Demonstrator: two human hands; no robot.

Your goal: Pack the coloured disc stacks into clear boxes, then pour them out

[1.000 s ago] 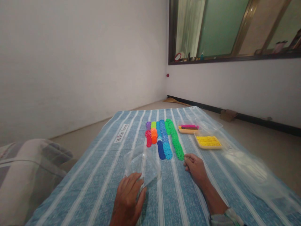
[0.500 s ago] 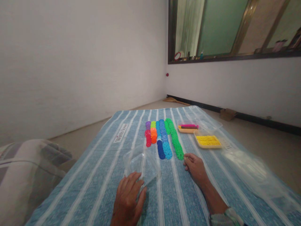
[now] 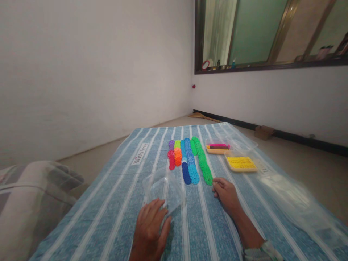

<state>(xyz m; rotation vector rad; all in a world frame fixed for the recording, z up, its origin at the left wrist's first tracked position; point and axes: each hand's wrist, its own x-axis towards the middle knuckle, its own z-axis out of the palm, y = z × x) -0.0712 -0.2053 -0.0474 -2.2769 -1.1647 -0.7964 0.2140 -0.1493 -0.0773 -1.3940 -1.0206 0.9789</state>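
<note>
One risk I am monitoring: the right hand (image 3: 226, 194), seemingly pinching the green row (image 3: 202, 159), could tug it askew; the spread left hand (image 3: 151, 224) is touching the clear container (image 3: 166, 188).

Light: was dim, diffuse. Shadows: were faint. Glare: whitened clear plastic (image 3: 288, 195), four o'clock. Fine detail: was smeared.

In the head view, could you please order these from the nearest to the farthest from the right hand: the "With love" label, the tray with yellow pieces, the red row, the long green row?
From the right hand:
1. Long green row: its near end is at the fingertips.
2. Yellow-filled tray: beyond, slightly right.
3. Red row: left, past the blue rows.
4. "With love" label: farthest left.
</note>
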